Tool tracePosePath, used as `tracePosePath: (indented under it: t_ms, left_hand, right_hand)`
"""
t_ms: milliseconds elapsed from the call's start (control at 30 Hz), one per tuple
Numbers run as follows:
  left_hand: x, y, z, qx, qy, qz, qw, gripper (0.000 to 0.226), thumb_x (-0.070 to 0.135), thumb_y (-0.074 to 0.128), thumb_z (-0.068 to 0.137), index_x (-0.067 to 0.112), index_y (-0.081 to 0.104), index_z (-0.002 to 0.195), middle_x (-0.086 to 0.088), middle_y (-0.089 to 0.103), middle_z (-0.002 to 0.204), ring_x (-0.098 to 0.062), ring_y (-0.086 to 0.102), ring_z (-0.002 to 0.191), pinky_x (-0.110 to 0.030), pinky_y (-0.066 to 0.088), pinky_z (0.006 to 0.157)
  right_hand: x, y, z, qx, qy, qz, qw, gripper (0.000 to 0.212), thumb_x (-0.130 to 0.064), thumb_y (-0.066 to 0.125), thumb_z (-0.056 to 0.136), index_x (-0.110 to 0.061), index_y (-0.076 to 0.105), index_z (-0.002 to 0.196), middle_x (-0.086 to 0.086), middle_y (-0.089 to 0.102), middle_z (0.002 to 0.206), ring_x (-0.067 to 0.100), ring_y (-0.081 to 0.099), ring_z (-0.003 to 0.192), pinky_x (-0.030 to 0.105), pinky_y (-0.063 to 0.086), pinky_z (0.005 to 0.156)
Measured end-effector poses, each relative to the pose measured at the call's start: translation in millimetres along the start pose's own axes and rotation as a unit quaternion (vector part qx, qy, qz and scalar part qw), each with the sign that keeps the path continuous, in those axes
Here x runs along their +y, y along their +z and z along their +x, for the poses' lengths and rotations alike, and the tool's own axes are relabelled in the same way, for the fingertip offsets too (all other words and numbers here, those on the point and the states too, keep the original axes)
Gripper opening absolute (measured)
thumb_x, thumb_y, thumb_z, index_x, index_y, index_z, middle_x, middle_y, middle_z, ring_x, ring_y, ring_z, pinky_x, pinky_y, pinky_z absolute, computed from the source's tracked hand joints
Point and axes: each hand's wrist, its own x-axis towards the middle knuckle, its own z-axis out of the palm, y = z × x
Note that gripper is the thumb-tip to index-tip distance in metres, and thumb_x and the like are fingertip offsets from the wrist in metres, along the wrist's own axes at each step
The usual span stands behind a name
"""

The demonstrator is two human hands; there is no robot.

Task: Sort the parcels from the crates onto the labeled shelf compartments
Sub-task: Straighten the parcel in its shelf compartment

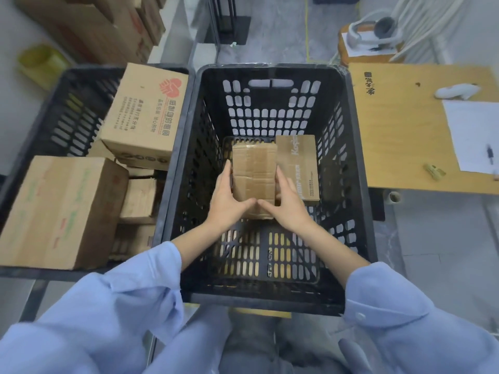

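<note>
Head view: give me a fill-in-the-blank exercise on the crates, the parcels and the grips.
1. The left grip and right grip hold a taped parcel inside the near crate, whose colour is ____.
2. A second box in that crate lies to the ____ of the held parcel.
3. The left crate holds ____ boxes than the near crate.
4. On the wooden table, a pen lies on a sheet of ____.
Missing words: black, right, more, paper.
</note>
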Motion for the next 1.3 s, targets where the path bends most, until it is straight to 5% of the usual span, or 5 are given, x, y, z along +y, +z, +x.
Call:
tracePosePath:
  t_ms: [333,633,967,1167,1300]
  left_hand:
    - [49,-29,-15,0.007,0.088,-0.032,0.996,0.087,0.018,0.077,0.083,0.027,0.027,0.153,0.004,0.036,0.133,-0.005,0.042,0.122,-0.026,0.035,0.109]
    - [60,-47,-38,0.009,0.167,-0.068,0.984,0.070,0.025,0.070,0.089,0.032,0.033,0.148,-0.005,0.042,0.129,-0.010,0.048,0.124,-0.027,0.037,0.111]
    - [75,-64,-81,0.031,0.164,-0.118,0.979,0.054,0.034,0.071,0.088,0.032,0.044,0.134,0.012,0.056,0.127,-0.011,0.056,0.118,-0.030,0.046,0.097]
    - [89,-65,-105,0.082,0.175,-0.111,0.975,0.050,0.031,0.075,0.085,0.029,0.046,0.125,0.013,0.052,0.130,-0.005,0.055,0.113,-0.020,0.044,0.089]
    - [91,-68,-117,0.110,0.193,-0.103,0.970,0.064,0.023,0.078,0.082,0.027,0.042,0.135,0.014,0.052,0.128,0.002,0.055,0.106,-0.009,0.045,0.078]
  right_hand:
    - [-36,-37,-26,0.042,-0.075,0.057,0.995,0.086,-0.026,0.069,0.091,-0.024,0.012,0.156,0.005,0.033,0.151,0.011,0.042,0.132,0.041,0.040,0.112]
    - [-60,-58,-43,0.059,-0.122,0.086,0.987,0.071,-0.041,0.060,0.095,-0.027,0.021,0.153,-0.002,0.043,0.144,0.009,0.045,0.123,0.026,0.040,0.098]
    - [-71,-62,-77,0.045,-0.121,0.156,0.979,0.067,-0.054,0.057,0.092,-0.030,0.023,0.145,0.002,0.049,0.142,0.017,0.051,0.125,0.038,0.038,0.104]
    - [-76,-67,-93,0.028,-0.159,0.186,0.969,0.055,-0.028,0.064,0.094,-0.029,0.027,0.134,0.005,0.051,0.138,0.015,0.052,0.122,0.021,0.044,0.090]
    - [-80,-68,-104,0.050,-0.205,0.180,0.961,0.063,-0.012,0.073,0.086,-0.025,0.032,0.132,-0.002,0.047,0.135,0.013,0.050,0.123,0.026,0.046,0.097]
